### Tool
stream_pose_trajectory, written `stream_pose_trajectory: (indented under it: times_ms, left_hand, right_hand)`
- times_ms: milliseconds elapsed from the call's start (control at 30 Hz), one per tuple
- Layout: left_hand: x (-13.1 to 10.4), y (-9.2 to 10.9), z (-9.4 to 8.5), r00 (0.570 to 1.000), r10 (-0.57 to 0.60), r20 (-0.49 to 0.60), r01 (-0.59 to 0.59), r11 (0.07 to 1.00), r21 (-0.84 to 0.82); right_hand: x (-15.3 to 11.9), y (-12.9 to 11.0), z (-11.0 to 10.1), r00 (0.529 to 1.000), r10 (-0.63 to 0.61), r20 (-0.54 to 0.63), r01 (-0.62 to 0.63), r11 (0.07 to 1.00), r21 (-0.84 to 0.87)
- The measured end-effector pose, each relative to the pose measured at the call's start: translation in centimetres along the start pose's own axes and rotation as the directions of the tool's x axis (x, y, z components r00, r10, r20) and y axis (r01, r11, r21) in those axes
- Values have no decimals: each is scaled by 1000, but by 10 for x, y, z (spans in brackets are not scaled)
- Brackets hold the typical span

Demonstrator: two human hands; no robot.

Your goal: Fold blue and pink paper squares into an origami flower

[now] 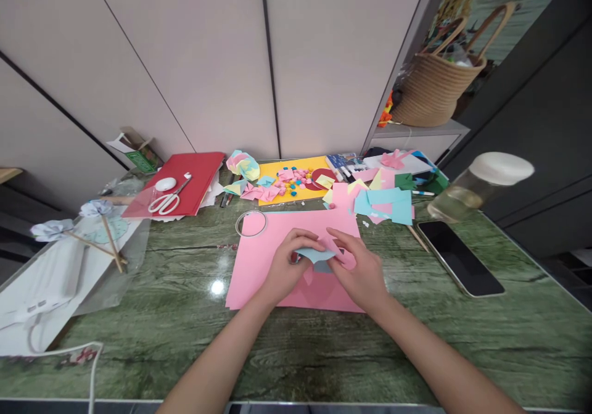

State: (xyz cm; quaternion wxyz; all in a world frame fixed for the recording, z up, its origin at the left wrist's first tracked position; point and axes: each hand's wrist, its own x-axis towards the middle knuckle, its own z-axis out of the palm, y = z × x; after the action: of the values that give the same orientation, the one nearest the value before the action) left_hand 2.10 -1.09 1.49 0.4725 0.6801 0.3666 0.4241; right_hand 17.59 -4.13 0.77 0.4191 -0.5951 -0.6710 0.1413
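Both my hands meet over a stack of pink paper sheets [252,278] in the middle of the table. My left hand [292,263] pinches one end of a small light blue paper piece [316,255], which looks bent or folded. At the other end, the fingers of my right hand [361,269] close on the same piece. Some of its edges are hidden behind my fingers. Just left of my hands, a clear ring-shaped roll, perhaps tape [251,223], lies on the corner of the pink stack.
Scissors [165,202] lie on a red folder [197,176] at left. Behind the stack are a yellow sheet [271,199] with small coloured bits and cut paper squares [402,204]. A phone [460,256] and a bottle [476,186] stand at right; paper flowers [95,208] lie far left.
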Motion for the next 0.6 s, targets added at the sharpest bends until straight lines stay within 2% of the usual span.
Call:
stream_pose_trajectory:
  times_ms: [133,233,300,500,600]
  left_hand:
    - [0,0,3,999,-34,-33,32,998,-47]
    - [0,-1,7,986,-116,-123,109,992,-60]
    - [0,-2,7,977,-158,-145,153,987,-47]
    - [1,-2,0,968,-231,-99,235,972,22]
    - [0,-1,-5,976,-212,-47,216,972,88]
  right_hand:
    - [0,1,1,990,-138,-4,138,990,-22]
    - [1,3,1,983,-184,-12,183,982,-50]
    - [2,5,2,980,-198,-2,197,978,-72]
    - [3,13,7,977,-211,24,213,972,-96]
    - [4,17,8,965,-260,45,263,950,-169]
